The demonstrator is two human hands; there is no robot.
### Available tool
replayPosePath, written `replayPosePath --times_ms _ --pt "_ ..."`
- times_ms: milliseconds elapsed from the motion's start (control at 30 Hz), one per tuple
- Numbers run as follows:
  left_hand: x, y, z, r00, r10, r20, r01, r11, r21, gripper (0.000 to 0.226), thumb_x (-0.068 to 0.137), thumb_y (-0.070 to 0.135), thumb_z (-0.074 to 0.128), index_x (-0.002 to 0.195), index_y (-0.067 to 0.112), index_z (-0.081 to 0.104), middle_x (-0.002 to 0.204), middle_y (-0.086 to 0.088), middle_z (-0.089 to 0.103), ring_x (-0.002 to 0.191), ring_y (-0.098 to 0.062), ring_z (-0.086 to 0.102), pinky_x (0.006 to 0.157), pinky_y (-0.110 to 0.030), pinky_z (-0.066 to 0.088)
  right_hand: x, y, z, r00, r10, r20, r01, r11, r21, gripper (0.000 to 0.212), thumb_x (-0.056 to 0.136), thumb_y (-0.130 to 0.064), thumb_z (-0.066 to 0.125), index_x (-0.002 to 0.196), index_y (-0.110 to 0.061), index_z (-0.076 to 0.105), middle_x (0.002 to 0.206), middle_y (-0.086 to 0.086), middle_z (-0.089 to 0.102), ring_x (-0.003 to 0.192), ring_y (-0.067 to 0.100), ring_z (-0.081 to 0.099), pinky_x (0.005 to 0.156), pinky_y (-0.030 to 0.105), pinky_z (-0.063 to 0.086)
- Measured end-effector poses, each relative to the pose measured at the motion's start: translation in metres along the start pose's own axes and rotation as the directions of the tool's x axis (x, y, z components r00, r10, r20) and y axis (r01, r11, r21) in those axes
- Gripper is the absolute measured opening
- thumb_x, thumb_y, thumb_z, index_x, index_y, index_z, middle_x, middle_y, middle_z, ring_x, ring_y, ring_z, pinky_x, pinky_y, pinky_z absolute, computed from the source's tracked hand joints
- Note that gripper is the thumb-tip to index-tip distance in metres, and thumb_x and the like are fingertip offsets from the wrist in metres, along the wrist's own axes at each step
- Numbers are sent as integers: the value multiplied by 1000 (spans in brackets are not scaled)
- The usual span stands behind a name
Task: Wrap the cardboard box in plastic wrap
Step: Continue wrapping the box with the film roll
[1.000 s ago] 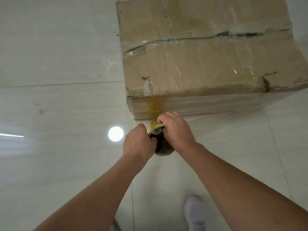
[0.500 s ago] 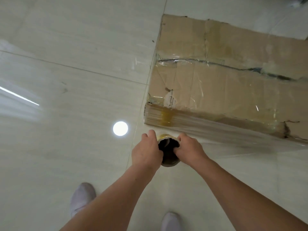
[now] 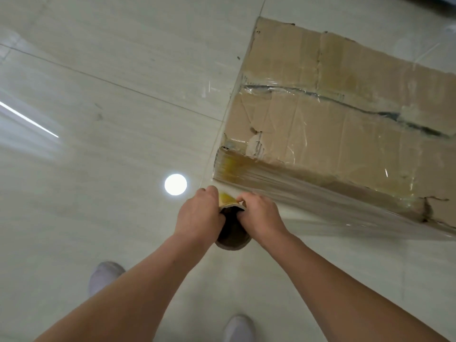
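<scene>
A large worn cardboard box (image 3: 345,124) stands on the tiled floor at the right, its near side covered in layers of clear plastic wrap (image 3: 320,193). A roll of plastic wrap (image 3: 232,228) with a yellowish cardboard core stands upright just off the box's near left corner. My left hand (image 3: 199,215) grips the roll from the left and my right hand (image 3: 261,218) grips it from the right. A taut sheet of film runs from the roll along the box's near side to the right.
Glossy pale floor tiles (image 3: 98,169) surround the box, with a round lamp reflection (image 3: 175,184) left of the roll. My two white shoes (image 3: 104,276) (image 3: 238,328) stand below the hands. Open floor lies to the left.
The view has swung left around the box's near left corner; the box now sits further right. Both hands keep hold of the roll, with film stretched along the near side.
</scene>
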State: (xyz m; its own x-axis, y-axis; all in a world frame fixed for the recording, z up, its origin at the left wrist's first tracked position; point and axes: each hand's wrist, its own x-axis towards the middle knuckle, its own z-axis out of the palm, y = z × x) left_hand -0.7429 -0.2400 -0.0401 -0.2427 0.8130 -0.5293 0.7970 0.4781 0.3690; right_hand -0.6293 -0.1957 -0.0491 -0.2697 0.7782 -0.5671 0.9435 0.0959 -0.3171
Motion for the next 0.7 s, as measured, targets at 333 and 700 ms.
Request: replayPosePath --times_ms 333,700 --pt "0 -34 -6 951 -309 6 297 906 -302 13 81 14 56 86 11 44 79 -3 53 65 -20 48 46 -26 30 25 -41 -2 985 -174 12 174 983 -52 29 87 -14 53 116 -15 55 117 -1 56 111 20 48 84 31 43" --pt "9 -19 -21 999 30 -9 -31 999 -32 32 90 13 46 121 14 40 117 -6 46 97 -25 52 65 -31 40 11 -23 -4 982 120 145 -114 992 -43 38 84 -18 56 121 -21 49 106 3 60 98 25 54 69 27 35"
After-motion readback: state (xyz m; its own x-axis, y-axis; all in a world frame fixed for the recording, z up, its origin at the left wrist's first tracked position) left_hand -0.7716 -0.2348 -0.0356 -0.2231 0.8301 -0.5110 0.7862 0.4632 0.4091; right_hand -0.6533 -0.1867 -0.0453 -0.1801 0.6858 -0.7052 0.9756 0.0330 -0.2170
